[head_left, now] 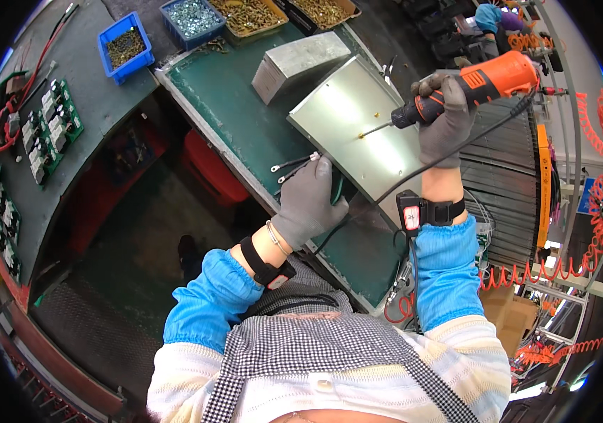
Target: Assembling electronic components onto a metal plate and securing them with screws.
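On the desk (238, 120) lies a metal panel (347, 116), a screwdriver (493, 76) gripped by the right hand (449, 125) at its 2 o'clock, the left hand (312, 201) pinching cables (293, 163) at 7, one screw (361, 136) apparently mid-driving, a second screw (377, 114), toward 1, of indeterminate tightness.

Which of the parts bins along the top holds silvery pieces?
The blue bin second from the left. Its pieces look silvery, while the far-left blue bin and the bins further right hold brownish or brassy ones.
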### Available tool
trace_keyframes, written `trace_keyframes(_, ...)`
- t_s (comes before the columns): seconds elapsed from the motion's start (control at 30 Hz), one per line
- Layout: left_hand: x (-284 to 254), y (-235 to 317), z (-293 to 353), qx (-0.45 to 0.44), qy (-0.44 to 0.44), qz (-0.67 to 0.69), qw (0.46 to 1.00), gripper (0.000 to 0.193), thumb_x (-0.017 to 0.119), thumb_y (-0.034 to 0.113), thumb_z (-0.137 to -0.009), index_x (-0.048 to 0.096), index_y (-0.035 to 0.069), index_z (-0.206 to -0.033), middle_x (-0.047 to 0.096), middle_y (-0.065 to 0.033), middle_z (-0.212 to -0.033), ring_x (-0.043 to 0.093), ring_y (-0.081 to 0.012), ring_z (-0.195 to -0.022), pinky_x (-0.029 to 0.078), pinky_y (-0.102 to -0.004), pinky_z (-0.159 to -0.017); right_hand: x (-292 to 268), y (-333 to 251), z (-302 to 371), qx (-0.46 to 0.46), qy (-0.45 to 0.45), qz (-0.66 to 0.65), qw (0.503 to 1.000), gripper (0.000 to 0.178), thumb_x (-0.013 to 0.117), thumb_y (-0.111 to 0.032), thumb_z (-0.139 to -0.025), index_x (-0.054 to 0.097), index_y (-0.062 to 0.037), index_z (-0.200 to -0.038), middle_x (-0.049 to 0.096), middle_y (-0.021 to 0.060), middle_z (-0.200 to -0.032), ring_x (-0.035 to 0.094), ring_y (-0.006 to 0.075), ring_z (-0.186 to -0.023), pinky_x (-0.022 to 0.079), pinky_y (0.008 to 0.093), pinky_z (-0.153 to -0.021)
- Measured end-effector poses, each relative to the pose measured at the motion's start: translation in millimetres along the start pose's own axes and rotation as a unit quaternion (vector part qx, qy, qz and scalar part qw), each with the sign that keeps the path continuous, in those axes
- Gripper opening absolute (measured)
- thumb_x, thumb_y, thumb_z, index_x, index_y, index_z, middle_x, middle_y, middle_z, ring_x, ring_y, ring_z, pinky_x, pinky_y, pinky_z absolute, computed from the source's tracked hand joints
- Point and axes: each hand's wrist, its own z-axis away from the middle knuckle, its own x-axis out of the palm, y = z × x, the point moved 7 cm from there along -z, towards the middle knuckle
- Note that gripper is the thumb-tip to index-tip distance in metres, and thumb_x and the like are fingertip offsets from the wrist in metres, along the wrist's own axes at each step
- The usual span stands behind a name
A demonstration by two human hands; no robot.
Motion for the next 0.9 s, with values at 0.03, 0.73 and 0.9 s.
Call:
trace_keyframes(0.03,1,1,2,-0.005,-0.004,0.003,1.0,0.068,0.075,0.019,-0.064,0.051,-0.003,-0.124,0.061,-0.018,-0.096,0.064,-0.0366,-0.085,0.053,-0.0436,-0.072,2,0,1,0.004,-0.009,-0.005,1.0,0.021,0.064,-0.016,-0.087,0.055,-0.0046,-0.102,0.059,0.0056,-0.083,0.06,0.0168,-0.074,0.054,0.0396,-0.075)
trace_keyframes(0.73,4,5,-4,-0.051,-0.084,-0.068,0.993,0.072,0.076,0.025,-0.069,0.047,-0.001,-0.129,0.062,-0.0169,-0.103,0.064,-0.0358,-0.091,0.054,-0.045,-0.076,1,-50,-23,0.038,-0.158,-0.118,0.98,0.08,0.073,-0.053,-0.085,0.045,-0.0002,-0.138,0.063,0.0124,-0.115,0.064,0.0227,-0.102,0.054,0.0382,-0.089)
trace_keyframes(0.9,6,8,-5,-0.056,-0.095,-0.079,0.991,0.071,0.077,0.025,-0.069,0.048,-0.001,-0.128,0.063,-0.0166,-0.104,0.064,-0.0352,-0.093,0.054,-0.0441,-0.076,-7,-43,-24,0.042,-0.101,-0.143,0.984,0.066,0.071,-0.043,-0.088,0.051,0.0039,-0.13,0.065,0.0125,-0.106,0.064,0.0229,-0.097,0.05,0.0367,-0.09)
